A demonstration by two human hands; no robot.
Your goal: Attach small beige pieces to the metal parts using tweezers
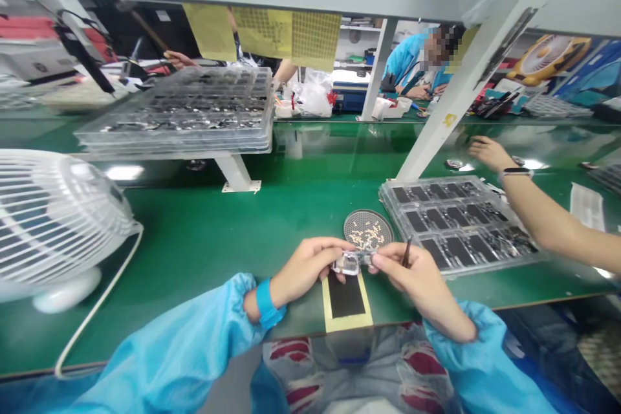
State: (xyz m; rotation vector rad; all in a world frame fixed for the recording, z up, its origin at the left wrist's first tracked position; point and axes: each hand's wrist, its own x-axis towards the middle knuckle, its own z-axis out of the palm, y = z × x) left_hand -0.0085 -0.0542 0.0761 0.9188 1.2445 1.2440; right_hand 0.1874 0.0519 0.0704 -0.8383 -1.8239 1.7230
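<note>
Both my hands hold a small shiny electronic part (pixel 347 264) with a clear, silvery body, just above a black pad (pixel 347 297) with a yellow border. My left hand (pixel 310 264) grips its left side between thumb and fingers. The right end is pinched by my right hand (pixel 412 272), which also carries dark tweezers (pixel 406 252) pointing up between the fingers. Behind my hands sits a round perforated dish (pixel 369 215) with many tiny tan pieces in it. My fingers partly cover the part, so its exact kind cannot be made out.
A clear compartment tray (pixel 412 207) of black-faced parts stands at the right, with a co-worker's arm (pixel 548 213) reaching past it. Stacked trays (pixel 194 139) rest on the shelf. A white fan (pixel 58 220) stands left; a slanted post (pixel 436 110) rises ahead.
</note>
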